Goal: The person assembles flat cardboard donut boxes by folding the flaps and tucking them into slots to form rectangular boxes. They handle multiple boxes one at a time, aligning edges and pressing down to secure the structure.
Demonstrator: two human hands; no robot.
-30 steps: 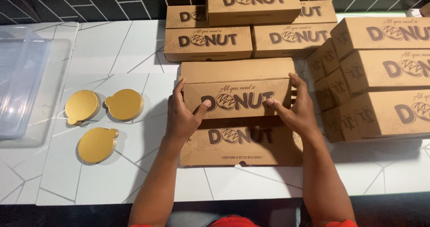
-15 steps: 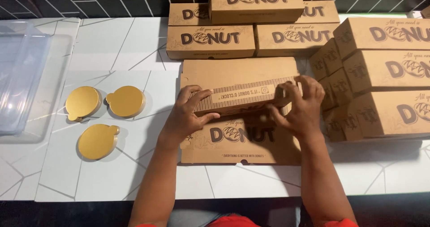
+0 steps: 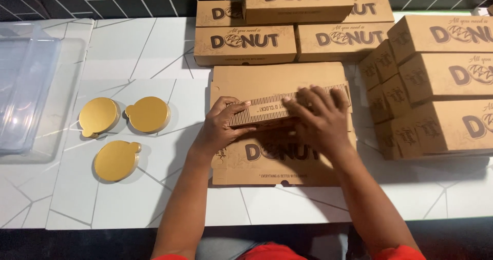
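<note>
A flat brown cardboard box blank (image 3: 280, 165) lies on the white counter in front of me, its printed side flap folded up and over. My left hand (image 3: 222, 127) grips the left end of that flap (image 3: 262, 111). My right hand (image 3: 319, 120) lies spread flat on the flap's right part and presses it down. The panel under the flap is partly hidden by both hands.
Three round gold cake boards (image 3: 149, 114) lie left of the box. A clear plastic tray (image 3: 23, 93) stands at the far left. Several assembled brown boxes (image 3: 245, 44) are stacked at the back and along the right side (image 3: 444, 90). The dark counter edge (image 3: 102, 239) runs along the front.
The box's side flap has been folded from upright over toward me. My right hand has slid left along the flap and now lies flat on it.
</note>
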